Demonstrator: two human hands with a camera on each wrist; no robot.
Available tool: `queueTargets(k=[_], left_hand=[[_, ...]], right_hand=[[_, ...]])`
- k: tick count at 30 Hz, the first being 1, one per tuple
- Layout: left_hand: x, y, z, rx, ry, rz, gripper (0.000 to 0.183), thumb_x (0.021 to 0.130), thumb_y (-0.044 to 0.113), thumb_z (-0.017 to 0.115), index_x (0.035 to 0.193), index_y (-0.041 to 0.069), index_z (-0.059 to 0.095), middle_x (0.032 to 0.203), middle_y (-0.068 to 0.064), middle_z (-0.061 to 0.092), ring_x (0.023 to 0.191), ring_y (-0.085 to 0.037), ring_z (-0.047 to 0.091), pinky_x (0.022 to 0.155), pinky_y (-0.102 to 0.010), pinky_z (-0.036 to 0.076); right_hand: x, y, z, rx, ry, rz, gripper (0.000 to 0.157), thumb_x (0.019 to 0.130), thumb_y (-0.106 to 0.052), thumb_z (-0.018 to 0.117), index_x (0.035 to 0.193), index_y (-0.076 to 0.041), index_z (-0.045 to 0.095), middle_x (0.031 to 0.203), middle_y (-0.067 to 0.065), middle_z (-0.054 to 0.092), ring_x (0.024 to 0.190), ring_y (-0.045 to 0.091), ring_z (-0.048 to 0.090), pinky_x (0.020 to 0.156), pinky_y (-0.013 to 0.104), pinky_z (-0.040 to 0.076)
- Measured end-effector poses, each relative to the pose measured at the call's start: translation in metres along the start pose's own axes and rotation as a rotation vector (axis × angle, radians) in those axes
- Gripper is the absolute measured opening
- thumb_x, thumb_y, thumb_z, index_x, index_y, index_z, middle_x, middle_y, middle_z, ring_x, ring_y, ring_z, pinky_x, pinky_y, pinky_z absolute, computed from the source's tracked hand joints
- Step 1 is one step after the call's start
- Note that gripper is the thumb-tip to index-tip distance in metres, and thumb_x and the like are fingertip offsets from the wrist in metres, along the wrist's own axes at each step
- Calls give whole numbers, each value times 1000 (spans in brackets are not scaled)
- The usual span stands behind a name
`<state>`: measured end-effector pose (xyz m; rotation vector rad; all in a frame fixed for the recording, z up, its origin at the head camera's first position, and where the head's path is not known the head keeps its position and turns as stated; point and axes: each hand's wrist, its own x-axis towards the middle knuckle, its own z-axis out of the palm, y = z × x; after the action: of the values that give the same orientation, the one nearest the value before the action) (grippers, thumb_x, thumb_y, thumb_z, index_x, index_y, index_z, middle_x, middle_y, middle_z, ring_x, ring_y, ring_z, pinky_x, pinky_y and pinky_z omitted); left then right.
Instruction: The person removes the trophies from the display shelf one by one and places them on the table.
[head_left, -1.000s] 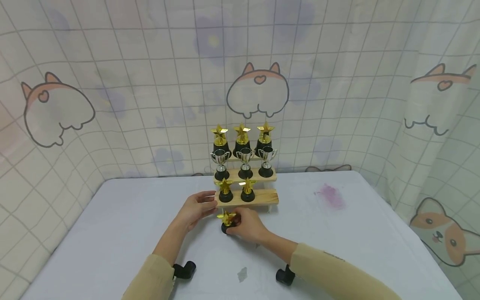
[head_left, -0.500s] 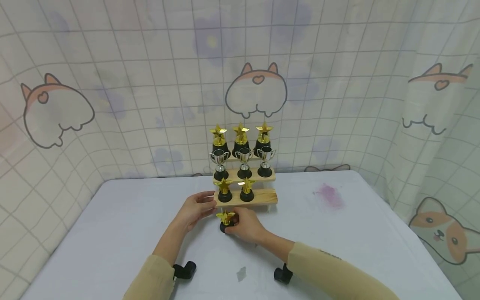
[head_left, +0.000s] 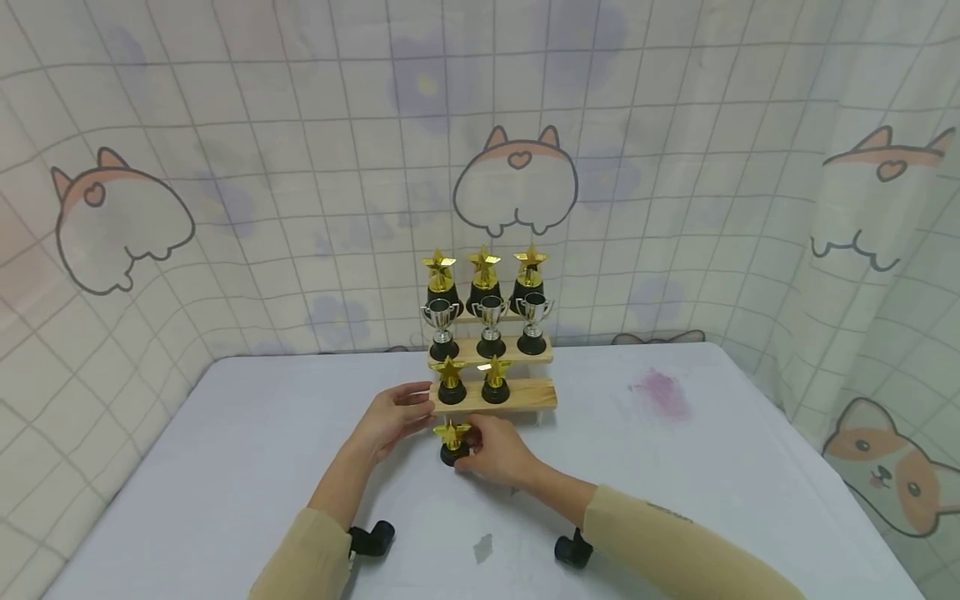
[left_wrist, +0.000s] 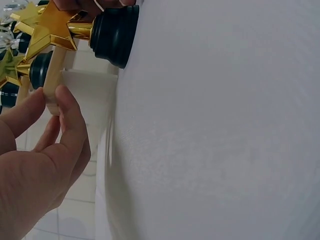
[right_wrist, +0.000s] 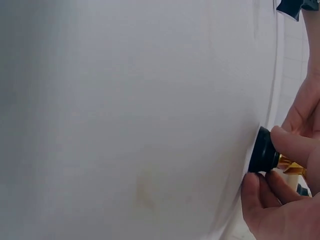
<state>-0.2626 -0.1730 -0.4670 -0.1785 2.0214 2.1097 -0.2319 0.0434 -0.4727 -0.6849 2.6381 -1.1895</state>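
Note:
On the white tabletop, in front of a tiered wooden stand (head_left: pixel 536 393), a small gold star trophy (head_left: pixel 452 437) stands upright. My right hand (head_left: pixel 500 452) grips it from the right; in the right wrist view its thumb and fingers lie around the black base (right_wrist: pixel 263 151). My left hand (head_left: pixel 384 422) pinches the left end of the stand's lowest board (left_wrist: pixel 54 82) between thumb and fingers. That board bears two similar star trophies (head_left: pixel 451 382) at its left and middle, with bare wood at the right. The held trophy is partly hidden by my right fingers.
Three silver cups (head_left: pixel 491 321) stand on the middle tier. Behind them, three larger gold star trophies (head_left: pixel 484 275) fill the top tier. A patterned curtain (head_left: pixel 337 167) hangs behind the table (head_left: pixel 637 467), which has a pink stain (head_left: pixel 663 393) at its right.

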Motion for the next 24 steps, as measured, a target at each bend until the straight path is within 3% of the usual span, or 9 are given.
queueTargets(k=[5,11,18,24], left_hand=[[2,1,0,3,13,-11,48,98,0,68,143,0,54,133,-22,56,109,-28,66,94,-36,58],[2,-2,-1,0,12,-19,48,97,-1,68,144,-2,53,133,-23,54,108,-28,66,94,-37,58],[4,-4,-1,-10,16,-18,47,98,-1,68,143,0,55,132,-22,54,106,-26,66,94,-37,58],[6,-3,-1,-26,15,-23,47,97,-2,67,143,0,54,132,-22,54,104,-26,66,93,-37,58]], right_hand=[[-9,3,-11,3,-24,-31,43,82,-9,87,120,-1,67,109,7,68,98,20,64,84,31,57],[-24,10,-21,15,-26,-64,29,86,-7,82,112,-1,68,103,4,68,94,18,63,81,29,57],[-33,15,-34,54,31,-133,18,93,-7,75,108,0,69,99,2,68,91,14,64,81,28,58],[-31,18,-46,87,104,-129,16,95,-9,73,108,-1,70,97,-2,67,89,14,64,79,29,58]])
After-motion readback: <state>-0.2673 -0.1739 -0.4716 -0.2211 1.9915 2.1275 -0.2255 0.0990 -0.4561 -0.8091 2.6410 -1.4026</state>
